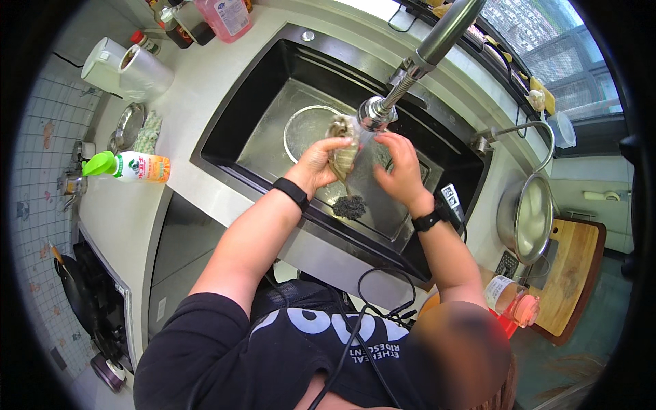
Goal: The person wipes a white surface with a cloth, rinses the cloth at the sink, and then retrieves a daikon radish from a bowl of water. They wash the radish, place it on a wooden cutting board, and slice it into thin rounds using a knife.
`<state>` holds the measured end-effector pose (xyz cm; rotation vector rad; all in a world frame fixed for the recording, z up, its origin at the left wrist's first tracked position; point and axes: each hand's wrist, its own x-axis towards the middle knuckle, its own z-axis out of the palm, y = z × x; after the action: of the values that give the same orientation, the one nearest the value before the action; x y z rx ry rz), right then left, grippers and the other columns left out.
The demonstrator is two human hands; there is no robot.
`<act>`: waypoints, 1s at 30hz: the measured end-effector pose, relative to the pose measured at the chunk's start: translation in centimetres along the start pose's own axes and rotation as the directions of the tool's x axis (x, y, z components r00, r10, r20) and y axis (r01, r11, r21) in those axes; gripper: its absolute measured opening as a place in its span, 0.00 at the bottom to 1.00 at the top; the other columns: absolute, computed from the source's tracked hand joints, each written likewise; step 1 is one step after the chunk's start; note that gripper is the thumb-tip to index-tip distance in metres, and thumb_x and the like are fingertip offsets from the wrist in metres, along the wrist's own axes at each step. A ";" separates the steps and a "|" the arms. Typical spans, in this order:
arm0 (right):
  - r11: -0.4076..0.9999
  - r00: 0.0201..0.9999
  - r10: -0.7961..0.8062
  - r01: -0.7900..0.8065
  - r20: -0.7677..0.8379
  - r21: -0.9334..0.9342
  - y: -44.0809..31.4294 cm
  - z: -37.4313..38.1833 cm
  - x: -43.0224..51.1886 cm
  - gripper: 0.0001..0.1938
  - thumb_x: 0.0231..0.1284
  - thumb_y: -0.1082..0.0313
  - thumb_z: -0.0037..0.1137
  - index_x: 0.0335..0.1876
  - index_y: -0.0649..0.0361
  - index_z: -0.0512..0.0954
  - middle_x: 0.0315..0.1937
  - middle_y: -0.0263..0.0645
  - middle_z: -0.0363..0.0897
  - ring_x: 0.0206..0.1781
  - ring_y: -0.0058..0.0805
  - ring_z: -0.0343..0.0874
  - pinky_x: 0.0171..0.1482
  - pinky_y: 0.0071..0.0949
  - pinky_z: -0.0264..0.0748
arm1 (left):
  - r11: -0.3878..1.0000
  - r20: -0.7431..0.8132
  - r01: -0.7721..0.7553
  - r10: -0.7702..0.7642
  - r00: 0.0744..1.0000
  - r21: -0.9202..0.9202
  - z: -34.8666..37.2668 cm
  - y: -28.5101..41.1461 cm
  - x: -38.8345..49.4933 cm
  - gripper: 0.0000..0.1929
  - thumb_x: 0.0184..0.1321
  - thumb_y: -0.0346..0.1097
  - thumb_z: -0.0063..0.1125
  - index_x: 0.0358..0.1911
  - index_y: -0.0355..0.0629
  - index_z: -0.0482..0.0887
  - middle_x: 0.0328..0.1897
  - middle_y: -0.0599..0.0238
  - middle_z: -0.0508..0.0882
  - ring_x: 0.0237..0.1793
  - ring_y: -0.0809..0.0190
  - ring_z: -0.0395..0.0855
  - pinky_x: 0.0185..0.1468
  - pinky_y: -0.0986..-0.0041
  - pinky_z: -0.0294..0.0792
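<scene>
My left hand (pixel 315 161) grips a fish (pixel 344 154), tail down, beside the chrome faucet head (pixel 376 114). Water comes from the faucet at the fish's side. My right hand (pixel 402 171) is raised right of the faucet stream, its fingers apart and curved, with nothing seen in it. Below the fish, a dark scouring pad (pixel 349 207) lies in the black sink (pixel 256 138). A round, clear-looking rim (pixel 294 125) shows on the sink floor behind my left hand; what it belongs to is partly hidden.
A spray bottle (pixel 141 166) lies on the left counter, near a metal bowl (pixel 130 125). Bottles, one a pink jug (pixel 225 18), stand behind. At right are a steel pot (pixel 525 218), a wooden cutting board (pixel 574 271) and a pink-capped bottle (pixel 512 302). Cables hang before my chest.
</scene>
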<state>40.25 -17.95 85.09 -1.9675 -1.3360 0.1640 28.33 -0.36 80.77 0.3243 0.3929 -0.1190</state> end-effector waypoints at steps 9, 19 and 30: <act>0.780 0.767 -0.562 0.616 0.310 -0.108 -1.3 1.8 -1.9 0.29 0.45 0.62 0.59 0.60 0.44 0.71 0.52 0.42 0.73 0.47 0.40 0.78 0.45 0.35 0.78 | 0.719 -0.151 0.335 -0.309 0.939 0.609 1.8 -4.4 -4.5 0.14 0.41 0.23 0.65 0.35 0.40 0.80 0.25 0.66 0.79 0.23 0.65 0.75 0.23 0.75 0.64; 0.942 0.884 0.189 -0.040 0.427 -0.334 0.5 3.8 -3.0 0.13 0.44 0.61 0.63 0.33 0.61 0.77 0.26 0.50 0.81 0.30 0.49 0.83 0.32 0.39 0.79 | -0.550 0.055 -0.078 -0.057 0.997 0.832 1.7 -5.4 0.9 0.14 0.48 0.43 0.62 0.31 0.39 0.86 0.32 0.48 0.85 0.37 0.46 0.83 0.42 0.61 0.74; 0.970 0.908 0.241 -0.238 0.342 -0.050 1.7 6.4 -3.4 0.11 0.43 0.57 0.62 0.18 0.55 0.80 0.27 0.44 0.83 0.30 0.41 0.82 0.33 0.37 0.76 | -0.686 0.120 0.057 0.208 0.971 0.726 2.1 -5.6 0.5 0.13 0.56 0.38 0.59 0.42 0.42 0.77 0.35 0.44 0.85 0.37 0.41 0.84 0.39 0.54 0.75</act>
<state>36.86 -17.93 78.47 -2.1762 -1.2998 0.6516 28.50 -6.40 80.80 2.6729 0.2116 -0.2637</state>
